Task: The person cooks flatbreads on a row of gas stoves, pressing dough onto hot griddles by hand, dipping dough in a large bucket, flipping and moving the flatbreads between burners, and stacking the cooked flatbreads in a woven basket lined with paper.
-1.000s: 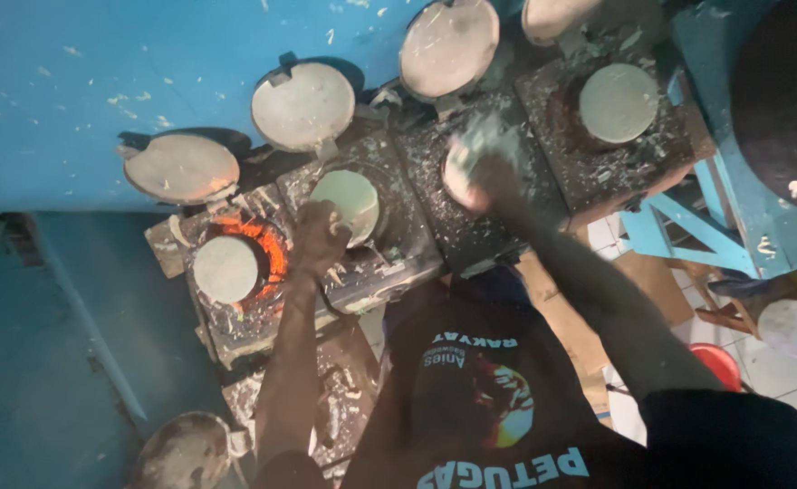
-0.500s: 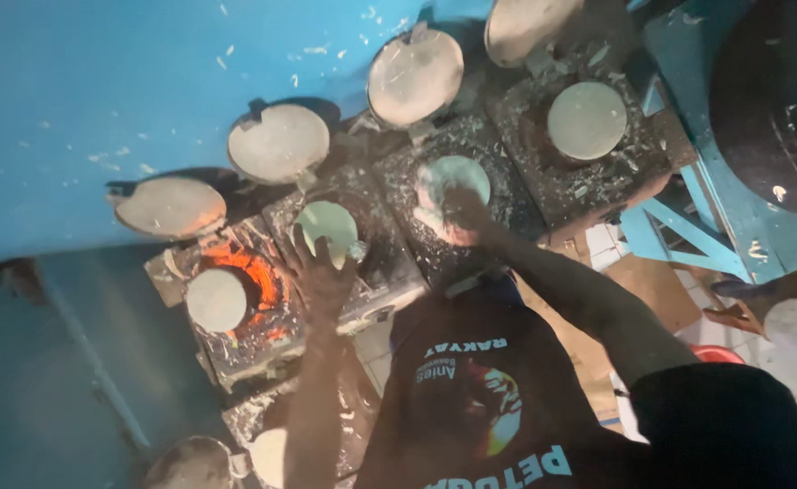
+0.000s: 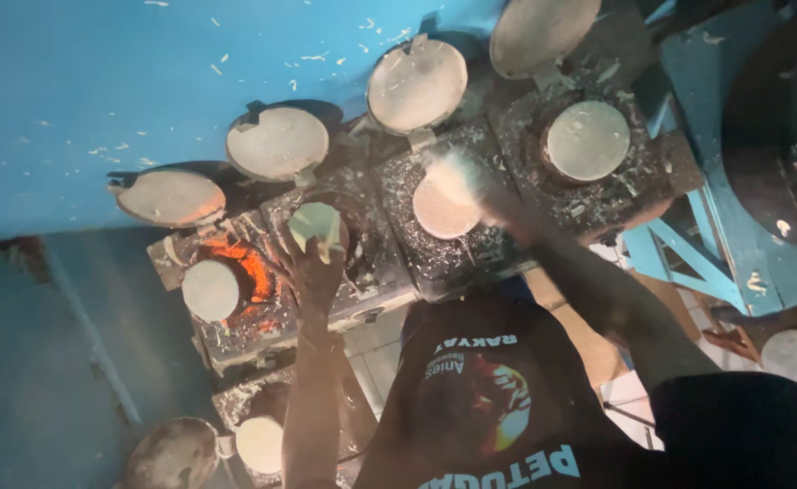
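A row of small dark stoves (image 3: 389,272) stands along a blue wall, each with a round pan and an open round lid. My left hand (image 3: 312,272) holds a pale round cake (image 3: 317,225) lifted over the second stove's dark pan. My right hand (image 3: 489,199) is blurred with motion over the neighbouring pan, where a pale pinkish round cake (image 3: 439,213) lies. Something pale smears at its fingertips; what it is cannot be made out. Glowing orange embers (image 3: 252,267) show beside another pale cake (image 3: 210,290) on the leftmost stove.
Open lids (image 3: 276,143) (image 3: 417,86) (image 3: 170,197) lean against the blue wall (image 3: 100,91). A further stove holds a pale cake (image 3: 587,140). A blue wooden frame (image 3: 679,263) and a big dark drum (image 3: 779,163) stand at the right. Another pan (image 3: 258,444) sits low left.
My left hand has lifted a pale cake up off the second pan. My right hand shifted right across the third pan, uncovering its cake. The view moved closer.
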